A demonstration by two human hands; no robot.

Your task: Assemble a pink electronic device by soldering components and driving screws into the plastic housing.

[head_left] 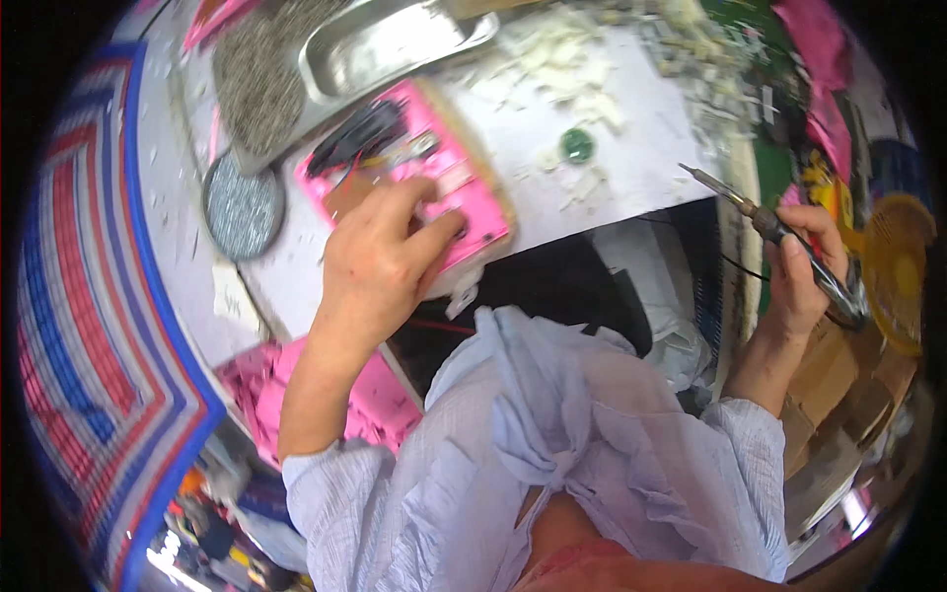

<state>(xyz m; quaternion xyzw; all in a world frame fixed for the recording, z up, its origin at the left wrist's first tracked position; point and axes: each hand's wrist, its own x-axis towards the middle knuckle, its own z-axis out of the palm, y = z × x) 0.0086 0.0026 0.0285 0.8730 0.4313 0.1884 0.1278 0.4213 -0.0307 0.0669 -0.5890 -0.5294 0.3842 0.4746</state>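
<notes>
My left hand reaches over a pink plastic casing on the white tabletop. Its fingers are bent down into the near part of the casing, and whatever they pinch is hidden beneath them. Inside the casing lie a bundle of black wires, thin red and yellow leads, and small metal parts. A soldering iron is gripped in my right hand, off to the right of the table. Its tip points up and left, away from the casing and touching nothing.
Beyond the casing are a shiny metal tray and a heap of thin grey pieces. A round dish stands at left. White scraps surround a small green round container. A yellow mesh basket is at far right.
</notes>
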